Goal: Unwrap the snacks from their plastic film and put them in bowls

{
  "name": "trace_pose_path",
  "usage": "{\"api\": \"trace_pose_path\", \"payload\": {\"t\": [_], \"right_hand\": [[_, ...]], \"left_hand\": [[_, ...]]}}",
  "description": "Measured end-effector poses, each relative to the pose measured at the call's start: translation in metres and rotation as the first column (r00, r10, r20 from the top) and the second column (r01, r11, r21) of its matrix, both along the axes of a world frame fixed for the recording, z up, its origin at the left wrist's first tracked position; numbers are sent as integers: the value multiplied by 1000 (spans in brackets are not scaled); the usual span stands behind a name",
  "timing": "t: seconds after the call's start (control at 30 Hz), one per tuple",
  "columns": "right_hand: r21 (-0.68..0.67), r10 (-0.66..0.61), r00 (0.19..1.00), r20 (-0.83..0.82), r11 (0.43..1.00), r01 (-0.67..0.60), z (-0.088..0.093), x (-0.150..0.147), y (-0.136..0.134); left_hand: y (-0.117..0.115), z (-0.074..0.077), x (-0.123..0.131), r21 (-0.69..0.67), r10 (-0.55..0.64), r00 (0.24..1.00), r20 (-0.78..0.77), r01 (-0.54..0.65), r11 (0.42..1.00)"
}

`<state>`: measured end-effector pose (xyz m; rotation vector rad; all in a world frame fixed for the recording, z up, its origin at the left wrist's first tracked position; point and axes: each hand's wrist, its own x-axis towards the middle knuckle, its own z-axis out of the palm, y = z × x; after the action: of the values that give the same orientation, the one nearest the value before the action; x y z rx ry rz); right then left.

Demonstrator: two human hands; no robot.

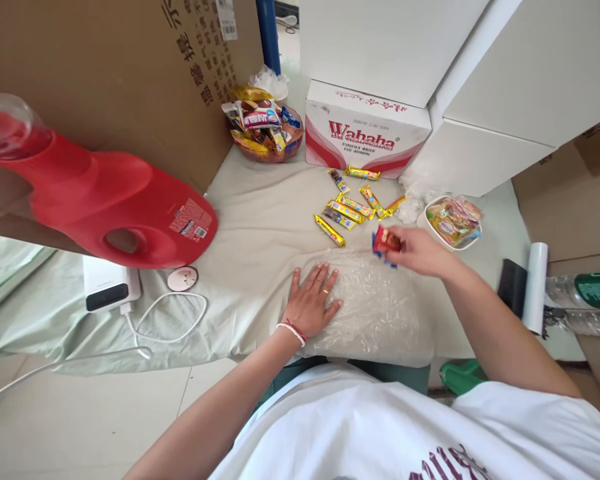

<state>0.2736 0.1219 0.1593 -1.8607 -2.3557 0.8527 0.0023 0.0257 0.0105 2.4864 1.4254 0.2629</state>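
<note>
My left hand (312, 304) lies flat with fingers spread, at the left edge of a clear plastic bag (375, 310) on the cloth. Above the bag's far right part, my right hand (420, 251) is closed on a small red and blue snack packet (387, 243), blurred a little by motion. Beyond the hands lie several yellow-wrapped snack bars (329, 230) and a few dark-wrapped ones (338, 181), loosely grouped. To the right of my right hand stands a white bowl (427, 217) holding wrapped snacks.
A glass bowl (267, 157) heaped with snacks is at the back left, beside a Wahaha carton (367, 133). A big red jug (125, 200) and a white power bank (111, 285) with a cable are at the left. A white roll (535, 287) and plastic bottles (590, 291) sit far right.
</note>
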Motion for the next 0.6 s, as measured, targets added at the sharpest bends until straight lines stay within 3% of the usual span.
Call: {"api": "trace_pose_path", "payload": {"t": [0.1,0.27,0.4,0.6], "right_hand": [[-157,109,994,-12,982,-109,-26,-14,-50],[-45,39,979,201,999,-30,-60,-23,-88],[-21,-1,968,249,1000,6,-57,-11,-93],[11,144,932,334,988,-157,-58,-32,-90]], "left_hand": [[0,0,0,-3,-1,1000,-13,1,1000],[0,2,2,7,3,999,-51,-3,1000],[0,-1,3,21,11,997,-76,-9,1000],[0,-3,2,35,9,996,-86,-6,999]]}}
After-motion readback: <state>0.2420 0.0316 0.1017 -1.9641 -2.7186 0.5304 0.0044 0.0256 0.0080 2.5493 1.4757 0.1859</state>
